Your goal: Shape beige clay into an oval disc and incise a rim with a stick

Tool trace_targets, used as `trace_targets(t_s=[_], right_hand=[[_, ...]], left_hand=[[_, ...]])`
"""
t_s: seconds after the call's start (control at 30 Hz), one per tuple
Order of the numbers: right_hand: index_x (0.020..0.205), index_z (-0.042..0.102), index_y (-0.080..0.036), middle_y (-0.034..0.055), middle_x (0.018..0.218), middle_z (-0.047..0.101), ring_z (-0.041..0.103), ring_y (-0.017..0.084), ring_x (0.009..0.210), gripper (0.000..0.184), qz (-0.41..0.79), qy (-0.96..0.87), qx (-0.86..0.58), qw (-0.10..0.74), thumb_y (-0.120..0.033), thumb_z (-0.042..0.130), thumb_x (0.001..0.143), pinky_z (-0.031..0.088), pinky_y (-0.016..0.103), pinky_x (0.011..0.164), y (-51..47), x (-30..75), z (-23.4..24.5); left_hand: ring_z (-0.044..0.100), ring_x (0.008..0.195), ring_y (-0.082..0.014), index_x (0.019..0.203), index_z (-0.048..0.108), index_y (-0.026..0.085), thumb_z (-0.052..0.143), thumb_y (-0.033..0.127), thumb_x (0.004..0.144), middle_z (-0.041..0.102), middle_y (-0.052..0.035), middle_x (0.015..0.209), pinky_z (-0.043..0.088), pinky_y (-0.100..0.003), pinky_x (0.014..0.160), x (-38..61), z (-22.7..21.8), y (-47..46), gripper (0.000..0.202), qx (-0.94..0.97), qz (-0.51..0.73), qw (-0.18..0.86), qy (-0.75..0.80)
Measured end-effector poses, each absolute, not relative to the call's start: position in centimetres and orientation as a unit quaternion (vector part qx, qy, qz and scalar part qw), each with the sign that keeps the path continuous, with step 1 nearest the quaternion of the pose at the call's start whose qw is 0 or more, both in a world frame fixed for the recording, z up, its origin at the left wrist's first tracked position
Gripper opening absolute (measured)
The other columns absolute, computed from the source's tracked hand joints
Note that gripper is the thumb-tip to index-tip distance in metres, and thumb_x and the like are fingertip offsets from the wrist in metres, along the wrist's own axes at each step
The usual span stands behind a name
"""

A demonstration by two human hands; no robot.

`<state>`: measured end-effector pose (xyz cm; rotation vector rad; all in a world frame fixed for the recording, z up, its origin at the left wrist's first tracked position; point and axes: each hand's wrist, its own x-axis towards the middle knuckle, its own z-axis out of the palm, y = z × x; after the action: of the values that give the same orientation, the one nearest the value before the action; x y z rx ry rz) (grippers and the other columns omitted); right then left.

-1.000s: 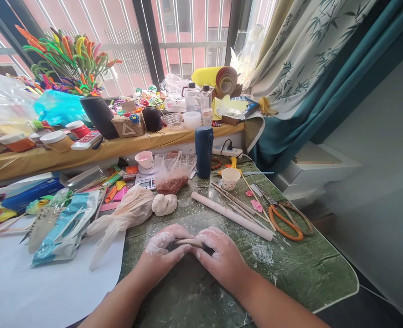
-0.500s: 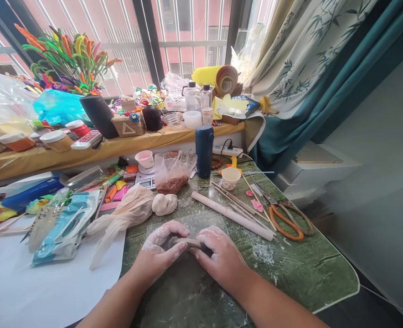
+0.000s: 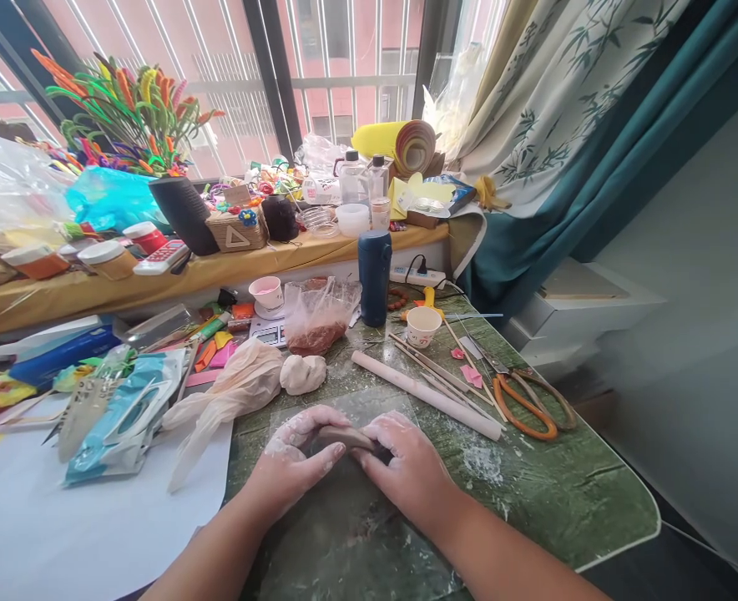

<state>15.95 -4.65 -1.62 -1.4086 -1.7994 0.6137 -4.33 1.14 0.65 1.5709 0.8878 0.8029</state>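
Observation:
Between my two hands is a flattish grey-brown piece of clay (image 3: 345, 437), held above a clear sheet (image 3: 337, 517) on the green table. My left hand (image 3: 295, 451) curls round its left end, thumb on the near side and fingers behind. My right hand (image 3: 403, 457) pinches the right end between thumb and fingers. White powder coats the fingers of both hands. A lump of whitish clay (image 3: 303, 374) lies just beyond my left hand, beside a crumpled plastic bag (image 3: 235, 384). Beyond my right hand rests a pale pink rolling pin (image 3: 425, 395).
Orange-handled scissors (image 3: 525, 405), thin sticks (image 3: 444, 380) and a paper cup (image 3: 422, 326) lie to the right. A dark blue bottle (image 3: 374, 278) stands at the back, next to a bag of brown clay (image 3: 319, 321). White paper (image 3: 124, 534) and a blue packet (image 3: 128, 417) cover the left.
The clay piece has tilted between my hands and shows more of its broad grey face. My left thumb has shifted slightly, and both hands keep their hold.

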Motion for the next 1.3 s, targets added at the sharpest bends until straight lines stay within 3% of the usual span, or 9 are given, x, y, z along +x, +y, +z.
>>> trace_targets(t_s=[0.4, 0.57, 0.7, 1.0, 1.3], right_hand=[[0.092, 0.07, -0.024, 0.0018, 0.089, 0.068, 0.06, 0.025, 0.092, 0.006, 0.241, -0.705, -0.589, 0.313, -0.021, 0.072, 0.088, 0.045, 0.036, 0.081, -4.5, 15.6, -1.6], [0.098, 0.071, -0.024, 0.0028, 0.099, 0.072, 0.063, 0.023, 0.099, 0.012, 0.25, -0.669, -0.571, 0.405, -0.016, 0.063, 0.092, 0.047, 0.035, 0.089, -3.7, 16.8, -0.4], [0.099, 0.072, -0.024, 0.0025, 0.1, 0.074, 0.065, 0.023, 0.099, 0.012, 0.262, -0.631, -0.587, 0.434, -0.02, 0.063, 0.092, 0.048, 0.034, 0.088, -2.1, 18.1, 1.1], [0.105, 0.074, -0.022, 0.0068, 0.109, 0.076, 0.067, 0.025, 0.104, 0.018, 0.262, -0.662, -0.596, 0.372, -0.02, 0.061, 0.092, 0.049, 0.039, 0.091, 1.3, 18.1, 0.0], [0.099, 0.074, -0.023, 0.006, 0.096, 0.076, 0.068, 0.025, 0.095, 0.016, 0.227, -0.713, -0.597, 0.289, -0.016, 0.061, 0.092, 0.05, 0.036, 0.083, 1.5, 18.1, -0.7]], left_hand=[[0.069, 0.101, -0.0249, 0.102, 0.072, 0.023, 0.069, 0.019, 0.082, 0.073, -0.0059, 0.103, 0.054, -0.037, 0.096, -4.1, 0.6, 1.1, 0.021, 0.723, 0.308, 0.466, 0.407], [0.066, 0.116, -0.0263, 0.12, 0.065, 0.024, 0.068, 0.027, 0.088, 0.07, -0.0086, 0.125, 0.051, -0.04, 0.103, -3.7, 0.7, 1.3, 0.033, 0.658, 0.363, 0.503, 0.428], [0.067, 0.114, -0.0271, 0.117, 0.065, 0.022, 0.069, 0.032, 0.088, 0.071, -0.0097, 0.123, 0.052, -0.042, 0.104, -3.6, 0.9, 1.6, 0.032, 0.62, 0.383, 0.518, 0.447], [0.064, 0.124, -0.0274, 0.121, 0.062, 0.021, 0.069, 0.028, 0.082, 0.069, -0.0105, 0.127, 0.049, -0.044, 0.11, -3.4, 0.5, 2.5, 0.041, 0.606, 0.386, 0.509, 0.474], [0.067, 0.116, -0.0264, 0.127, 0.062, 0.021, 0.067, 0.026, 0.084, 0.07, -0.01, 0.124, 0.053, -0.042, 0.103, -3.3, 0.1, 2.6, 0.044, 0.651, 0.346, 0.453, 0.501]])
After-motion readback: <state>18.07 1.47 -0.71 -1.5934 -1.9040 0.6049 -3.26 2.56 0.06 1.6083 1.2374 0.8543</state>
